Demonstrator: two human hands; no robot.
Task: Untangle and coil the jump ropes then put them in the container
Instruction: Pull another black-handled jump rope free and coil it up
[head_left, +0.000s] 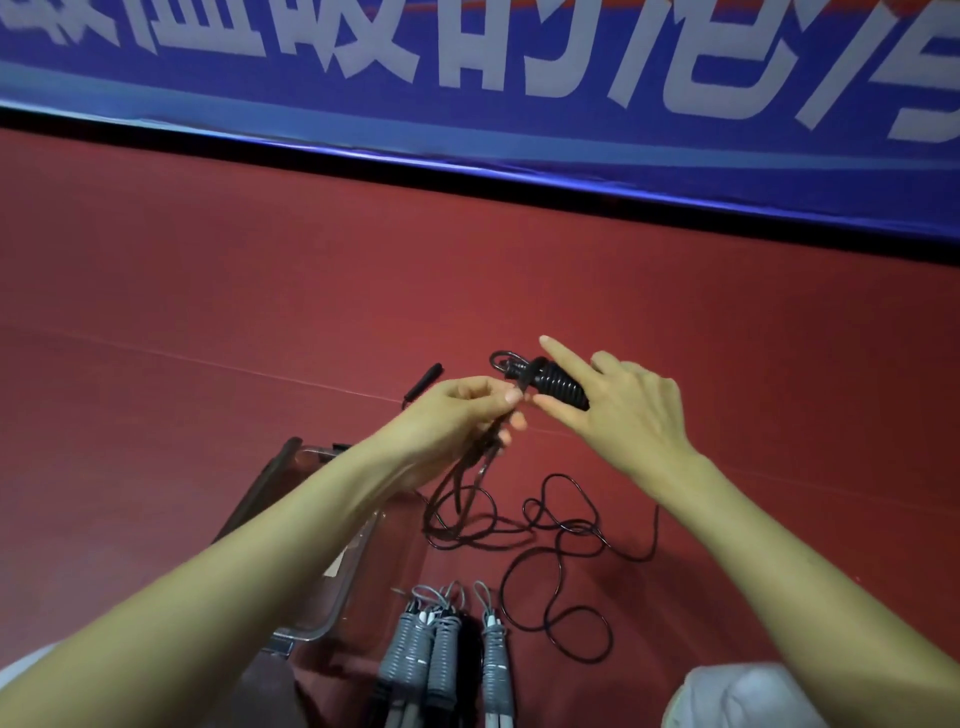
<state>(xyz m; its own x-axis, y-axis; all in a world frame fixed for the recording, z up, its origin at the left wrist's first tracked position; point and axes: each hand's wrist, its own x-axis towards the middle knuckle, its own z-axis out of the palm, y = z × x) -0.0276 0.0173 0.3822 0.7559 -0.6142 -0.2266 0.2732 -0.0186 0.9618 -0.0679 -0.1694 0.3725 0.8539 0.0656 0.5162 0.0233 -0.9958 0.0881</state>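
Note:
A black jump rope is partly wound round its handles (558, 387), which my right hand (623, 410) holds between thumb and fingers, index finger stretched out. My left hand (462, 410) pinches the black cord just left of the wound bundle. The loose black cord (561, 535) hangs down and lies in tangled loops on the red floor. Three grey ropes coiled round their handles (447, 660) lie at the bottom centre. A clear plastic container (306, 613) sits under my left forearm, partly hidden.
Another black handle (423, 384) lies on the red floor left of my hands. A blue banner with white characters (467, 78) runs along the wall behind. My knees show at the bottom corners.

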